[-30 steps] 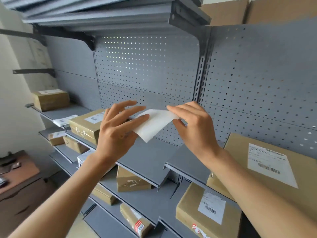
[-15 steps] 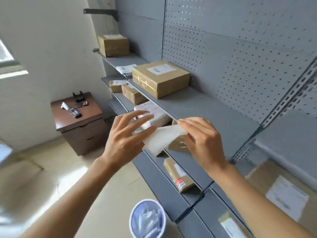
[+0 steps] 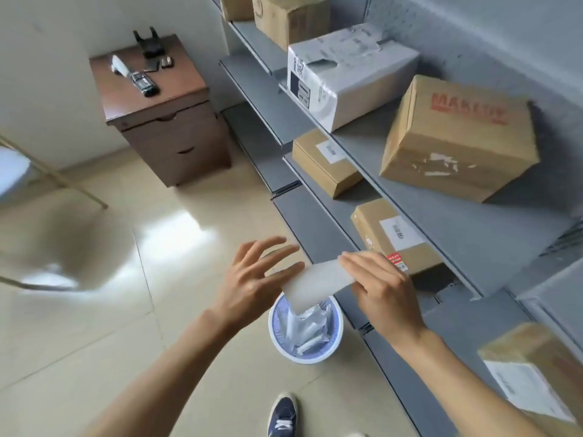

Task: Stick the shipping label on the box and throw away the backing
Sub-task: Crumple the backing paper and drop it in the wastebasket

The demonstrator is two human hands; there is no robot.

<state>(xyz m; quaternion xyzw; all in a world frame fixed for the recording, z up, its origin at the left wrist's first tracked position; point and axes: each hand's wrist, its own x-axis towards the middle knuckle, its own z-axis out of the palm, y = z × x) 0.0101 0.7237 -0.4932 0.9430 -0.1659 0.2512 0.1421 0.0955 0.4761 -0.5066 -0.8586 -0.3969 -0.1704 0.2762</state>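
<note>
A white sheet of backing paper (image 3: pixel 315 283) hangs above a round blue-and-white waste bin (image 3: pixel 334 348) that stands on the floor and holds several crumpled white sheets. My right hand (image 3: pixel 378 288) pinches the sheet's right end. My left hand (image 3: pixel 255 279) has its fingers spread, with the fingertips against the sheet's left end; I cannot tell whether it grips it. A cardboard box with a white label (image 3: pixel 530 383) sits on a shelf at the lower right.
Grey metal shelves (image 3: pixel 473 234) along the right carry several cardboard boxes and one white box (image 3: pixel 347 74). A brown wooden cabinet (image 3: pixel 170 121) with small devices on top stands at the back left. My blue shoe (image 3: pixel 282 414) is near the bin. Beige tiled floor lies left.
My view has swung down from the upper shelves to the floor. Both hands have carried the backing paper down until it hangs over the waste bin.
</note>
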